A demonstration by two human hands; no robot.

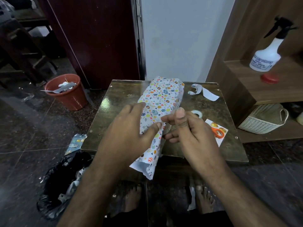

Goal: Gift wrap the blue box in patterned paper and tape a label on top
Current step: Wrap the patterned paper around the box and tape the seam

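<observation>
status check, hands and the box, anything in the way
Left hand flat on wrapped box, right hand pinching near paper flap. Near end unfolded. Tape roll, scissors beside, nothing blocking.

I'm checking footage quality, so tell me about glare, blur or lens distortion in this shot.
Head view: glare streaks the glossy table at its left edge; wide-angle bending curves the wall and shelf edges; the left hand and right hand on the wrapped box look slightly soft; the floor corners are dim.

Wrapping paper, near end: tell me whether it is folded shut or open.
Open. The wrapping paper overhangs the table edge as a loose flap showing its white underside, with the left hand flat on it.
</observation>
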